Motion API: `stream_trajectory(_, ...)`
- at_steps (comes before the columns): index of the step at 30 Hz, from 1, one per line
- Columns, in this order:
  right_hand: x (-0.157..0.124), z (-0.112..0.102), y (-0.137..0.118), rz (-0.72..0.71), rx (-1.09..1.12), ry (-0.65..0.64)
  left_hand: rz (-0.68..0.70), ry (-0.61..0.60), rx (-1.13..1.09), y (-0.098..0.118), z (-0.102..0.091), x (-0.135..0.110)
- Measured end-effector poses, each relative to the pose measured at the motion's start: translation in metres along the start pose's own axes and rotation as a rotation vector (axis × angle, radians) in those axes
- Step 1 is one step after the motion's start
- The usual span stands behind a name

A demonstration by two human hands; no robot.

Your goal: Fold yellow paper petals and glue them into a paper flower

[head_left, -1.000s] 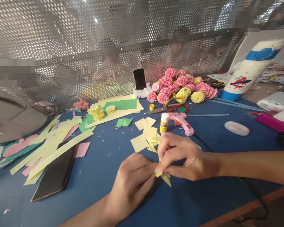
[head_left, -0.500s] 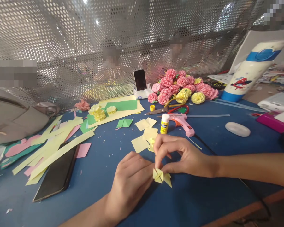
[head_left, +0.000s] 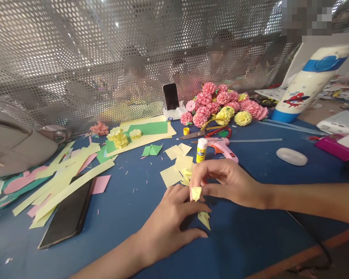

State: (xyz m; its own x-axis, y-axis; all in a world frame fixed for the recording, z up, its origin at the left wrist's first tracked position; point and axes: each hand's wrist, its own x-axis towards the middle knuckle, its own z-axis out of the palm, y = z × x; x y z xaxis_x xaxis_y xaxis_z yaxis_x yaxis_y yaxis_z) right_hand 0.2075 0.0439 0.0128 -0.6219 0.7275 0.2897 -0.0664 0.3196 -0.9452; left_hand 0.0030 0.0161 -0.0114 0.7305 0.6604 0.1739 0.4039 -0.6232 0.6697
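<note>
My right hand (head_left: 225, 180) pinches a small folded yellow paper piece (head_left: 196, 193) between thumb and fingertips, raised a little over the table. Just below it, my left hand (head_left: 174, 221) lies low with thumb and index finger apart and nothing seen in its grasp; its other fingertips are partly hidden by the right hand. Between the left thumb and index finger, another folded yellow paper piece (head_left: 204, 220) rests on the blue table. Beyond the hands are yellow paper squares (head_left: 171, 176) and a capped glue stick (head_left: 201, 150).
Scissors (head_left: 194, 134) and a pink glue gun (head_left: 225, 147) with a black cord lie behind the hands. Pink paper flowers (head_left: 205, 99) are heaped at the back. Paper strips (head_left: 72, 190) cover part of a black phone (head_left: 64, 221) at left. A bottle (head_left: 308, 85) stands right.
My right hand has lifted the folded yellow piece up and away from my left hand. The left hand's thumb and index finger have opened apart.
</note>
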Motion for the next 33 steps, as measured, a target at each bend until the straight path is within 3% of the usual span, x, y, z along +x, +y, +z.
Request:
stream_trajectory(7, 0.000, 0.001, 0.001, 0.041, 0.059, -0.086, -0.098, 0.130, -0.144, -0.002, 0.000, -0.001)
stream_trajectory(11, -0.001, 0.001, 0.007, 0.036, -0.001, -0.017, -0.149, 0.348, -0.170, -0.002, -0.014, -0.004)
stream_trajectory(16, -0.001, 0.004, 0.011, 0.086, -0.047, 0.101, -0.074, 0.553, -0.213, 0.001, -0.025, -0.006)
stream_trajectory(33, 0.003, 0.006, 0.010, 0.090, -0.067, 0.110, -0.098, 0.474, -0.370, 0.003, -0.019, -0.006)
